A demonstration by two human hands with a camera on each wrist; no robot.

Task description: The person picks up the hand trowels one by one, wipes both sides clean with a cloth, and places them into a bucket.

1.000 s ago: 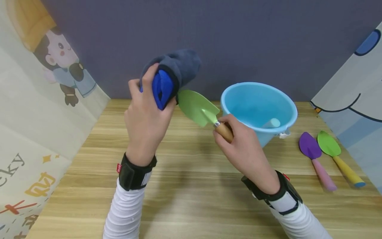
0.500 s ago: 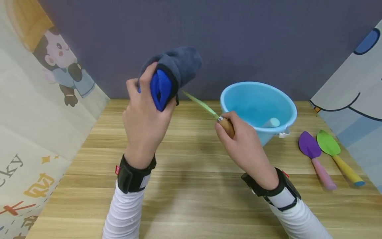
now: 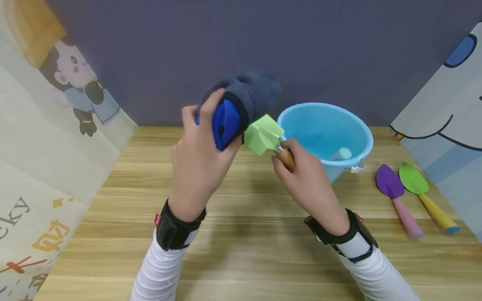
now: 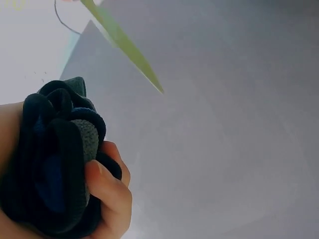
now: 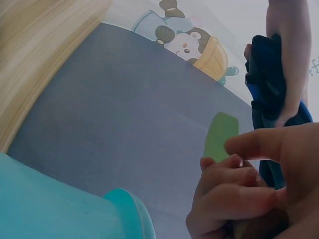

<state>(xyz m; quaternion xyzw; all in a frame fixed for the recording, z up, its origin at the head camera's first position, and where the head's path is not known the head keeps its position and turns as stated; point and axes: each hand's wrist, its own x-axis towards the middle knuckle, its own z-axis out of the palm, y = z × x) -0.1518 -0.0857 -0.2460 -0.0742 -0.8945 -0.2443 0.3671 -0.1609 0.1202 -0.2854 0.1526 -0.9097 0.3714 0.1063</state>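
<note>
Handling looks only partway done, the left hand (image 3: 201, 156) gripping a bundled cloth (image 3: 246, 98), the right hand (image 3: 306, 171) a wooden-handled trowel (image 3: 263, 134) by the bucket (image 3: 316, 125)'s left side, neither yet set down.

Left hand (image 3: 199, 156): fingers (image 3: 211, 106) curl round a bundled blue-grey cloth (image 3: 248, 98) above the table (image 3: 263, 267). Right hand (image 3: 310, 184): fingers grip a green trowel (image 3: 264, 133) by its wooden handle (image 3: 286, 160); blade beside cloth, contact unclear. Light-blue bucket (image 3: 312, 125) stands behind right hand, pale cylinder (image 3: 340, 154) inside. Purple spade (image 3: 393, 190) and green spade (image 3: 415, 179) lie right of bucket.
</note>
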